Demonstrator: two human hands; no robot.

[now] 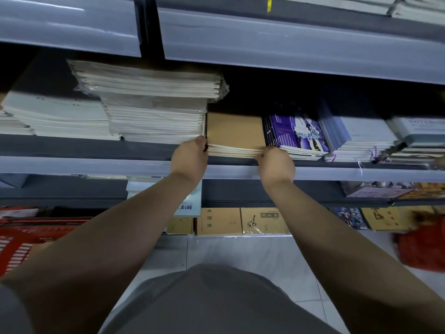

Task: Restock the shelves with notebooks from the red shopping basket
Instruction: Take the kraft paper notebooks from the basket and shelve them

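The left hand [190,156] and right hand [277,165] pinch the front corners of the brown notebooks [234,137] (fingertips hidden), apparently squaring the stack on the shelf [96,165] between its neighbours.

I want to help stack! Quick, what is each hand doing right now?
Left hand: grips the left front corner of the brown notebook stack on the shelf.
Right hand: grips the stack's right front corner.
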